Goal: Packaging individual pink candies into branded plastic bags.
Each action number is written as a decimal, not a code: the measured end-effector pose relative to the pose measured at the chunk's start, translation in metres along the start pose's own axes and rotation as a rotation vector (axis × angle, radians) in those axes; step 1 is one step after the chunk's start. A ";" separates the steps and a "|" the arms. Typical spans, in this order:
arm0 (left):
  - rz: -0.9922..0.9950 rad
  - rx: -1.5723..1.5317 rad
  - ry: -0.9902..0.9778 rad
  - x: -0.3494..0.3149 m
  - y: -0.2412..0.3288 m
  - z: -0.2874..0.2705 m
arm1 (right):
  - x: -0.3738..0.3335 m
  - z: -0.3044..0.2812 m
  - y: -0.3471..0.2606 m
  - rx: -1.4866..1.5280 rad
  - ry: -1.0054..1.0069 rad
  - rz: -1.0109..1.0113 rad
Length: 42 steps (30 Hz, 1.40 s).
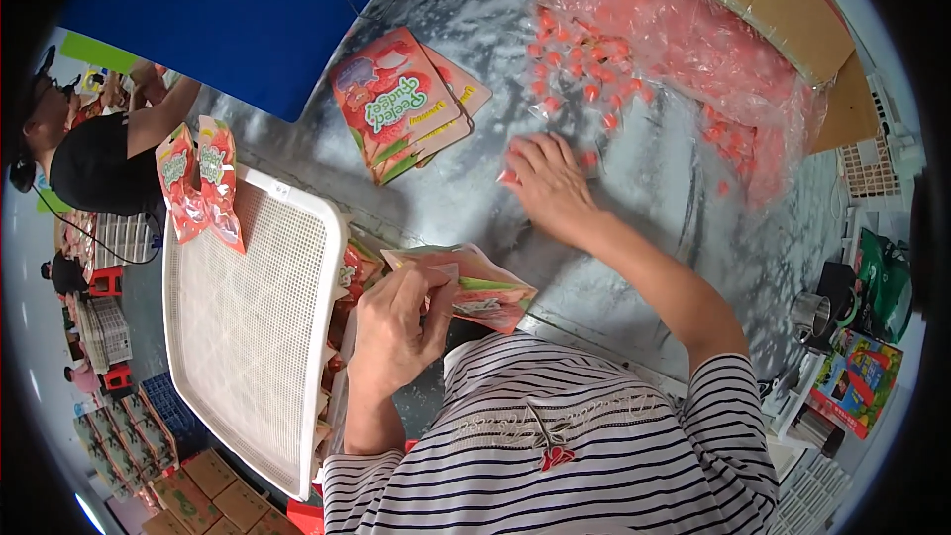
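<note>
My left hand (396, 322), low in the middle by the table's near edge, is closed on the top of a red and green printed pouch (490, 299). The pouch tilts to the right, and its mouth looks spread. Farther up, my right hand (551, 188) rests on the grey table with its fingers curled together over a small wrapped red candy (507, 177), which peeks out at the fingertips. One more wrapped candy (589, 159) lies beside that hand. Beyond it is a loose scatter of wrapped red candies (591, 64).
A cardboard box (768, 5) with a clear bag of candies (684, 20) spills onto the table. Flat printed pouches (396, 104) lie stacked at upper left. A white mesh tray (253, 327) stands left, with two filled pouches (220, 183) at its far end. A co-worker (104, 159) is beyond.
</note>
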<state>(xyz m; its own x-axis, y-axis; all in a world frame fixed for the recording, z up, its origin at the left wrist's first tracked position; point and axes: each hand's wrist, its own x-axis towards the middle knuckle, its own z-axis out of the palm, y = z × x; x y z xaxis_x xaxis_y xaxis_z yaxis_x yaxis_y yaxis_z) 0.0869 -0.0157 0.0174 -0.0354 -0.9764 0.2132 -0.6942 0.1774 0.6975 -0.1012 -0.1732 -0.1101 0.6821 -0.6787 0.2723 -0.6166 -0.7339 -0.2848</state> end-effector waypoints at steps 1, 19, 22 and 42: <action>-0.006 -0.002 -0.002 -0.001 0.001 0.000 | -0.012 -0.006 -0.007 -0.016 -0.002 -0.015; -0.030 0.070 0.026 -0.022 0.021 -0.002 | -0.029 0.007 -0.034 0.093 0.072 0.226; 0.008 0.065 0.049 -0.022 0.027 -0.003 | -0.037 0.023 -0.039 0.152 0.164 0.084; 0.412 -0.021 -0.235 0.057 0.082 0.061 | -0.087 -0.159 -0.027 1.309 0.454 0.631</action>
<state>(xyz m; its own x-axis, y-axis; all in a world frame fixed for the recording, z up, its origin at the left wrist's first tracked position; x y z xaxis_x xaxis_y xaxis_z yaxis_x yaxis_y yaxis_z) -0.0160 -0.0642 0.0450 -0.4682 -0.8252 0.3160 -0.5738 0.5559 0.6015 -0.2067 -0.0984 0.0200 0.1229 -0.9922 -0.0208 0.1855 0.0436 -0.9817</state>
